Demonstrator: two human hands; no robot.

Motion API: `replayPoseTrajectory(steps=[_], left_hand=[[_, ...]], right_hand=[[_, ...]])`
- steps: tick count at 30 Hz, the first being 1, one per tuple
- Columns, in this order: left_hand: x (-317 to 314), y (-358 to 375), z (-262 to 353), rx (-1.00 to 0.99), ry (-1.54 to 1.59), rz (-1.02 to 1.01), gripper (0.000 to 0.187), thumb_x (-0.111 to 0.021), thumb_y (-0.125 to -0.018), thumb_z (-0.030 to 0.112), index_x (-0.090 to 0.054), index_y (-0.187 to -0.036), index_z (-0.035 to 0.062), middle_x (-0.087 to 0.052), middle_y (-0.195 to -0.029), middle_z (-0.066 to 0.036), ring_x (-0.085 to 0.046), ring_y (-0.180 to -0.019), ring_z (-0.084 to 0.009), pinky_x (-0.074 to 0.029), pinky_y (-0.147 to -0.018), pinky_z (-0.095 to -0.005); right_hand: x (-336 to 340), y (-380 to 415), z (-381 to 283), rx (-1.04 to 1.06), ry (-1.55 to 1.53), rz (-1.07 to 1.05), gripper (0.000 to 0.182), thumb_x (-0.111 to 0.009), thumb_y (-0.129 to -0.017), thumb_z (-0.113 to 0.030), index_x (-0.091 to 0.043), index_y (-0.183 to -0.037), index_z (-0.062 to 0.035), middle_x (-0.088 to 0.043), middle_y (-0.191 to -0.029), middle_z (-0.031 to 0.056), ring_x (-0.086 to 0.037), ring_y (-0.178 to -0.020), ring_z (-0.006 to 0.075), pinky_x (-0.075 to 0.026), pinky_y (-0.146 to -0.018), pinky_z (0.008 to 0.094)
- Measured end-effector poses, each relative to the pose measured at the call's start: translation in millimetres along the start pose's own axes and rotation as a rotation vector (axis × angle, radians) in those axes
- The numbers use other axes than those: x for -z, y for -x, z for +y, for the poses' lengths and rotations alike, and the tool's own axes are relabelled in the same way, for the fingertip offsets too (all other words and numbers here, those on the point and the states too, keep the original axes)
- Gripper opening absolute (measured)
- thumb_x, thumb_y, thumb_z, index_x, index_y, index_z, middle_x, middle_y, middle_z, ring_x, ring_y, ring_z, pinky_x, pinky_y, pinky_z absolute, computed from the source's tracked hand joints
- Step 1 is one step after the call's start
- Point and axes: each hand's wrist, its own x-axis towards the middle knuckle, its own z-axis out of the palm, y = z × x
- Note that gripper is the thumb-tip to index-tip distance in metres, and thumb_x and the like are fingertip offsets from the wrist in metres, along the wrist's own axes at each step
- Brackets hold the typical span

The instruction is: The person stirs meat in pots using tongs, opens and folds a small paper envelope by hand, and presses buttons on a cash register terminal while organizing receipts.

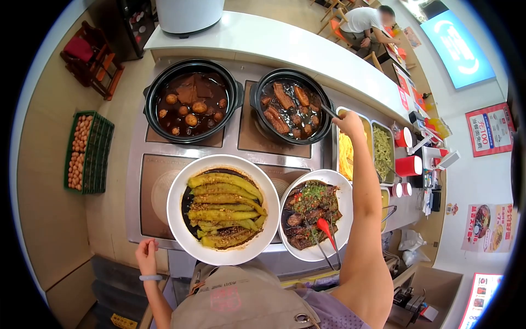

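My right hand (350, 122) is closed on the dark handle of a utensil (329, 111) that reaches into the right black pot (255, 104); its far end is hidden. In that pot, pork belly slabs (283, 96) and round brown pieces lie in dark broth. My left hand (147, 255) hangs by the counter's front edge with fingers loosely bent, nothing visible in it. Nearest to it is a white pan (174, 211) of long green peppers (224, 200) in dark sauce. Beside this stands a white dish (342, 192) of herb-topped eggplant-like pieces, with tongs (327, 249) and a red-handled spoon (324, 226).
Another black pot (239, 96) holds eggs and brown sheets in broth. Metal trays with yellow strips (346, 156) and green shreds (382, 151) stand at right. A white ledge (263, 38) runs behind the stove. A green egg crate (98, 153) is at left; a person (364, 24) sits beyond.
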Motion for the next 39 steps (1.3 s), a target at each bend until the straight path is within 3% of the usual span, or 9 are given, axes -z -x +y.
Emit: replayPoseTrajectory(steps=[4, 8, 9, 13, 16, 19, 26, 32, 39], left_hand=[[-0.7, -0.2, -3.3, 0.006, -0.001, -0.003, 0.014, -0.048, -0.088, 0.008, -0.057, -0.091, -0.0023, -0.059, -0.077, -0.006, -0.054, -0.067, -0.0095, -0.044, -0.061, -0.0217], [-5.6, -5.5, 4.4, 0.005, 0.006, -0.008, 0.014, -0.049, -0.087, 0.008, -0.057, -0.091, -0.0022, -0.059, -0.077, -0.005, -0.054, -0.067, -0.0094, -0.044, -0.061, -0.0217], [-6.4, -6.6, 7.2, 0.006, -0.024, -0.012, 0.014, -0.049, -0.087, 0.008, -0.057, -0.091, -0.0021, -0.059, -0.077, -0.005, -0.054, -0.067, -0.0095, -0.044, -0.061, -0.0216], [-7.7, -4.0, 12.6, 0.007, -0.042, -0.016, 0.014, -0.049, -0.087, 0.009, -0.058, -0.091, -0.0015, -0.060, -0.077, -0.005, -0.054, -0.067, -0.0095, -0.044, -0.061, -0.0212], [-2.2, -2.3, 3.4, 0.023, -0.031, -0.030, 0.013, -0.049, -0.087, 0.008, -0.057, -0.091, -0.0020, -0.059, -0.078, -0.005, -0.057, -0.073, -0.0111, -0.046, -0.064, -0.0225], [-2.1, -1.8, 1.8, 0.027, -0.035, -0.031, 0.013, -0.050, -0.087, 0.008, -0.057, -0.091, -0.0022, -0.059, -0.078, -0.005, -0.057, -0.073, -0.0110, -0.046, -0.064, -0.0226], [-2.5, 1.5, -3.2, 0.018, -0.034, -0.027, 0.013, -0.049, -0.087, 0.007, -0.058, -0.091, -0.0018, -0.058, -0.078, -0.005, -0.057, -0.073, -0.0111, -0.046, -0.064, -0.0228], [-9.7, -1.5, 2.1, 0.036, -0.012, -0.009, 0.013, -0.050, -0.087, 0.007, -0.058, -0.091, -0.0015, -0.059, -0.079, -0.005, -0.057, -0.073, -0.0108, -0.046, -0.064, -0.0226], [-10.6, 3.1, 2.3, 0.035, -0.003, 0.004, 0.014, -0.050, -0.086, 0.008, -0.058, -0.093, -0.0005, -0.060, -0.080, -0.005, -0.057, -0.073, -0.0107, -0.046, -0.065, -0.0220]], right_hand=[[-12.3, 3.0, -4.5, -0.054, -0.027, -0.080, 0.028, -0.061, -0.066, -0.028, -0.066, -0.080, -0.0043, -0.064, -0.080, 0.0176, -0.061, -0.080, 0.0311, -0.048, -0.073, 0.0389], [-31.6, -4.9, -16.2, 0.025, -0.038, 0.087, 0.032, -0.060, -0.070, -0.033, -0.067, -0.086, -0.0062, -0.064, -0.080, 0.0157, -0.063, -0.078, 0.0266, -0.048, -0.074, 0.0365], [-35.0, -7.7, -18.1, 0.004, -0.031, 0.081, 0.034, -0.061, -0.069, -0.033, -0.066, -0.090, -0.0066, -0.063, -0.089, 0.0172, -0.060, -0.087, 0.0294, -0.047, -0.078, 0.0384], [-25.2, -7.2, -25.4, -0.025, 0.129, 0.087, 0.033, -0.061, -0.070, -0.031, -0.065, -0.091, -0.0065, -0.063, -0.090, 0.0171, -0.060, -0.087, 0.0308, -0.047, -0.077, 0.0394], [-5.9, 4.2, -43.0, 0.008, 0.060, 0.151, 0.034, -0.062, -0.071, -0.030, -0.063, -0.088, -0.0015, -0.062, -0.090, 0.0198, -0.059, -0.088, 0.0332, -0.047, -0.077, 0.0398], [-9.0, -0.4, -58.6, 0.097, -0.007, 0.128, 0.033, -0.060, -0.072, -0.031, -0.063, -0.087, -0.0017, -0.062, -0.091, 0.0202, -0.059, -0.088, 0.0337, -0.047, -0.078, 0.0402], [-18.8, 3.7, -56.7, 0.061, 0.102, 0.068, 0.030, -0.058, -0.072, -0.029, -0.063, -0.087, -0.0032, -0.062, -0.090, 0.0193, -0.059, -0.086, 0.0339, -0.047, -0.076, 0.0409], [-24.6, 28.2, -97.0, 0.336, -0.027, 0.225, 0.032, -0.061, -0.072, -0.032, -0.062, -0.091, -0.0070, -0.063, -0.081, 0.0177, -0.061, -0.079, 0.0334, -0.048, -0.073, 0.0414], [-44.9, 29.8, -90.3, 0.390, 0.059, 0.162, 0.030, -0.063, -0.071, -0.031, -0.062, -0.087, -0.0053, -0.063, -0.080, 0.0175, -0.061, -0.077, 0.0340, -0.049, -0.071, 0.0419]])
